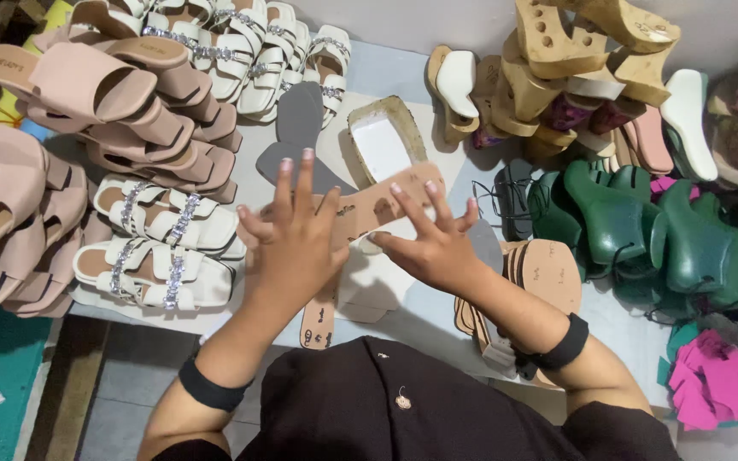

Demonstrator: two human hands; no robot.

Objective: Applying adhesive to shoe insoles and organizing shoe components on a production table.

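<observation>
Hands, both mine: left hand [296,243] lay flat, fingers spread, pinning the tan insole [369,207] on the table [403,77]; right hand [433,243] pressed its other half, open-fingered. Even pressure, edges aligned, judged best. White sandals [160,256] alongside.

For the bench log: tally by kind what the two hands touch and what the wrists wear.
Tan insole, under the spread fingers of the left hand and the right hand: 1
Black wristbands, one on each wrist: 2
Total: 3
</observation>
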